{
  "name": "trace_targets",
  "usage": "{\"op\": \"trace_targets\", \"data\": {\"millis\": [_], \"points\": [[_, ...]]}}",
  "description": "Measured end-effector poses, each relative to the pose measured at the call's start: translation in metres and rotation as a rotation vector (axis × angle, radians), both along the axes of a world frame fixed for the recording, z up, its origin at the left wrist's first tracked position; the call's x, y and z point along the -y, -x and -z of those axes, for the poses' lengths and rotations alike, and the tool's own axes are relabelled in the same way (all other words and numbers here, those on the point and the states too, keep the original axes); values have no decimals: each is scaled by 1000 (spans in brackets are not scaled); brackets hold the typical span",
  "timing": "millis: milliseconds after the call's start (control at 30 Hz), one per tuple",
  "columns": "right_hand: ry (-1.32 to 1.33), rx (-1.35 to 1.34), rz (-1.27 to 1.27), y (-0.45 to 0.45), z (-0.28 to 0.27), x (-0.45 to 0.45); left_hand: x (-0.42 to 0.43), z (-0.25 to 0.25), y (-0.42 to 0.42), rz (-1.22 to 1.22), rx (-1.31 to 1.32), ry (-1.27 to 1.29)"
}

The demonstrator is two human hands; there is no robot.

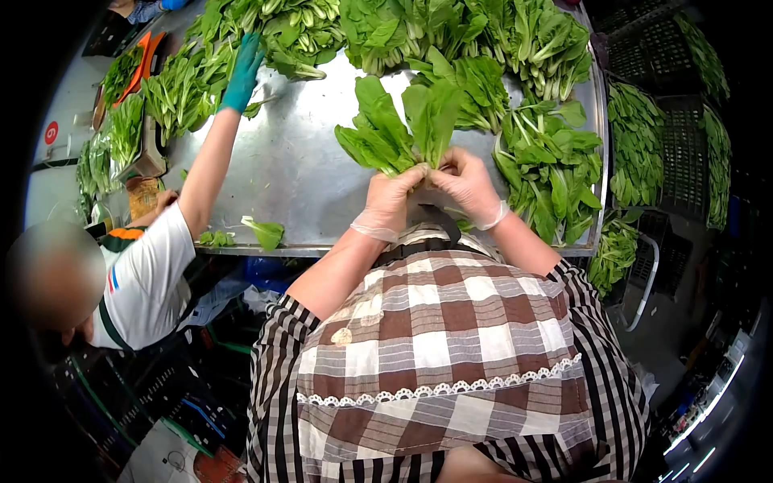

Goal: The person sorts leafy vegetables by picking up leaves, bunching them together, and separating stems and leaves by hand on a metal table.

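Observation:
Both of my hands wear thin clear gloves and meet above the near part of the metal table [306, 161]. My left hand [390, 196] is closed around the stem end of a small bunch of leafy greens [374, 133], whose leaves point away from me. Right beside it, my right hand [467, 185] pinches the base of more upright green leaves [432, 117]. The stem ends are mostly hidden by my fingers. A pile of loose greens [551, 169] lies just to the right of my right hand.
Heaps of greens [386, 32] line the table's far side. At left, a co-worker [149, 274] reaches a teal-gloved hand [243, 76] to the heap. A loose leaf [266, 233] lies near the front edge. Crates of greens [636, 133] stand at right.

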State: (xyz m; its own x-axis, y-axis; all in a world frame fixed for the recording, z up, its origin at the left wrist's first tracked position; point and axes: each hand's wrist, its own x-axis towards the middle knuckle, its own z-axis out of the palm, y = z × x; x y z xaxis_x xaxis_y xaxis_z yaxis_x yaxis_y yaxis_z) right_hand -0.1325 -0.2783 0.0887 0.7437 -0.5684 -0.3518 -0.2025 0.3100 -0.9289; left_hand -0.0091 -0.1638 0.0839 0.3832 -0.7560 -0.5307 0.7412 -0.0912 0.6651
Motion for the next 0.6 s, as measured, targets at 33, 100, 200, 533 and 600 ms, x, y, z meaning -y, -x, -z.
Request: {"op": "trace_targets", "data": {"millis": [33, 100, 200, 533, 600], "points": [[80, -9, -15, 0, 6, -2, 1, -2, 1, -39, 8, -15], [159, -17, -11, 1, 7, -6, 4, -9, 5, -117, 25, -47], [-68, 59, 97, 0, -3, -12, 2, 0, 3, -134, 83, -47], [-175, 218, 189, -4, -3, -20, -3, 15, -2, -77, -31, -146], [-189, 225, 217, -6, -1, -21, -5, 13, -2, -63, -5, -164]]}}
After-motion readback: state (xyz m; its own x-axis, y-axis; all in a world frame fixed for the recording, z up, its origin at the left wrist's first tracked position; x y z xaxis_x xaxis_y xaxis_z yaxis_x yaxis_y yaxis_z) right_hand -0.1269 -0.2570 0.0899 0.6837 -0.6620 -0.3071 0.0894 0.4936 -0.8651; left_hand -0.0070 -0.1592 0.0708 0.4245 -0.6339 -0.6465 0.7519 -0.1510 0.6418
